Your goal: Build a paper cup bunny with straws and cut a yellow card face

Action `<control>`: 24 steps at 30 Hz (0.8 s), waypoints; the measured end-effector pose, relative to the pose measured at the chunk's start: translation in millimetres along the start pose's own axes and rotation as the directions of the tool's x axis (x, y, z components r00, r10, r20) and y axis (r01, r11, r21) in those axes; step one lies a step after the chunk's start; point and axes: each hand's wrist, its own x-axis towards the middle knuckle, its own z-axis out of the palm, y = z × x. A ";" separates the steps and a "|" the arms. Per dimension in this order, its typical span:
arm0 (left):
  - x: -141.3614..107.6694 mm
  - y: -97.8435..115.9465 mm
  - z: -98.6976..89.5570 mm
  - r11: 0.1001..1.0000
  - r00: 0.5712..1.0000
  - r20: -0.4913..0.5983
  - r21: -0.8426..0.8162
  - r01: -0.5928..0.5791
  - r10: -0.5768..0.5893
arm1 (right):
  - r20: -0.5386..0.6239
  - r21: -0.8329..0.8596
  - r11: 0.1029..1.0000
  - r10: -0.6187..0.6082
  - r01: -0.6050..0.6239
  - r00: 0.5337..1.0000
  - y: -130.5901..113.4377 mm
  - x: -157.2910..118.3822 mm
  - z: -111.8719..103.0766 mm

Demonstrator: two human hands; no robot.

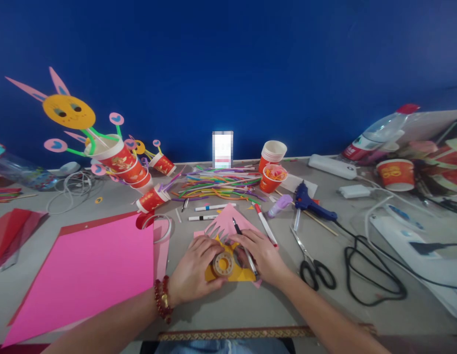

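Note:
My left hand (197, 269), with a red bead bracelet at its wrist, curls its fingers round a roll of tape (224, 264) lying on yellow paper (246, 275). Just right of the roll, my right hand (260, 253) has its fingers closed on a pen (249, 258), whose dark end points up and away. The tips of that hand's fingers are partly hidden over the yellow paper. Pink paper (228, 219) with a row of cut slits lies beneath and beyond both hands.
Bright pink sheets (103, 270) cover the left side. Decorated red cups (119, 157) stand behind them. Coloured pipe cleaners (221, 182) lie beyond the hands. Scissors (313, 260), a blue glue gun (313, 204) and a black cable (361, 265) are on the right.

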 end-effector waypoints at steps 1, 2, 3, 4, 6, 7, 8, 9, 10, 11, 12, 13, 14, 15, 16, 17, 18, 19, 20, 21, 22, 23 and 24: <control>0.0 -0.5 0.1 1.000 1.000 0.003 0.000 -0.002 0.002 | -0.002 -0.004 1.000 -0.001 0.001 1.000 -0.2 0.1 -0.3; -0.1 -0.8 0.2 1.000 1.000 0.004 0.001 -0.005 0.005 | -0.005 -0.010 1.000 -0.002 0.002 1.000 -0.4 0.2 -0.5; -0.3 -1.1 0.4 1.000 1.000 0.004 0.003 -0.008 0.008 | -0.007 -0.017 1.000 -0.002 0.002 1.000 -0.5 0.2 -0.7; -0.4 -1.1 0.5 1.000 1.000 0.002 0.006 -0.009 0.009 | -0.008 -0.021 1.000 -0.003 0.002 1.000 -0.6 0.3 -0.8; -0.7 -0.6 0.3 1.000 1.000 0.000 0.008 -0.010 0.010 | -0.007 -0.022 1.000 -0.002 0.002 1.000 -0.8 0.4 -0.8; -0.8 -0.1 0.0 1.000 1.000 -0.001 0.007 -0.010 0.010 | -0.004 -0.021 1.000 -0.002 0.002 1.000 -0.9 0.4 -0.8; -0.8 0.4 -0.4 1.000 1.000 -0.001 0.005 -0.009 0.009 | -0.003 -0.020 1.000 -0.001 0.001 1.000 -1.0 0.4 -0.8; -0.7 0.8 -0.8 1.000 1.000 -0.001 0.003 -0.008 0.008 | -0.003 -0.019 1.000 0.000 0.000 1.000 -1.1 0.4 -0.9; -0.6 1.2 -1.2 1.000 1.000 -0.001 0.000 -0.007 0.007 | -0.004 -0.018 1.000 0.000 -0.001 1.000 -1.2 0.4 -1.0; -0.5 1.4 -1.5 1.000 1.000 0.000 -0.002 -0.007 0.007 | -0.005 -0.017 1.000 0.000 0.000 1.000 -1.3 0.5 -1.1; -0.3 1.3 -1.7 1.000 1.000 0.001 -0.004 -0.006 0.006 | -0.008 -0.016 1.000 -0.002 0.002 1.000 -1.3 0.5 -1.1; -0.2 1.1 -1.7 1.000 1.000 0.002 -0.006 -0.007 0.007 | -0.010 -0.014 1.000 -0.004 0.004 1.000 -1.3 0.6 -1.1; -0.1 0.7 -1.6 1.000 1.000 0.002 -0.009 -0.009 0.009 | -0.010 -0.014 1.000 -0.006 0.006 1.000 -1.3 0.7 -1.0; 0.0 0.1 -1.4 1.000 1.000 0.000 -0.012 -0.011 0.011 | -0.009 -0.015 1.000 -0.008 0.008 1.000 -1.2 0.8 -0.8; -0.1 -0.6 -1.0 1.000 1.000 -0.001 -0.016 -0.014 0.014 | -0.009 -0.016 1.000 -0.008 0.008 1.000 -1.2 1.0 -0.5; -0.2 -1.3 -0.7 1.000 1.000 -0.002 -0.019 -0.016 0.016 | -0.010 -0.017 1.000 -0.007 0.007 1.000 -1.2 1.2 -0.3; -0.4 -2.1 -0.3 1.000 1.000 -0.003 -0.021 -0.017 0.017 | -0.012 -0.017 1.000 -0.008 0.008 1.000 -1.4 1.5 -0.2; -0.8 -2.7 0.0 1.000 1.000 -0.004 -0.021 -0.018 0.018 | -0.012 -0.015 1.000 -0.010 0.009 1.000 -1.7 1.8 -0.5; -1.1 -3.2 0.2 1.000 1.000 -0.004 -0.018 -0.018 0.018 | -0.017 -0.013 1.000 -0.015 0.014 1.000 -2.3 2.2 -1.3; -1.5 -3.6 0.2 1.000 1.000 -0.005 -0.013 -0.018 0.018 | -0.025 -0.008 1.000 -0.019 0.018 1.000 -3.2 2.6 -2.8; -1.8 -3.9 0.2 1.000 1.000 -0.006 -0.005 -0.018 0.018 | -0.035 0.000 1.000 -0.021 0.021 0.999 -4.4 2.9 -4.9; -2.0 -4.1 0.0 1.000 1.000 -0.007 0.001 -0.017 0.017 | -0.051 0.012 1.000 -0.023 0.023 0.998 -6.1 3.1 -7.6; -2.2 -4.2 -0.2 1.000 1.000 -0.006 0.007 -0.014 0.014 | -0.072 0.032 0.999 -0.021 0.023 0.997 -8.2 3.1 -10.8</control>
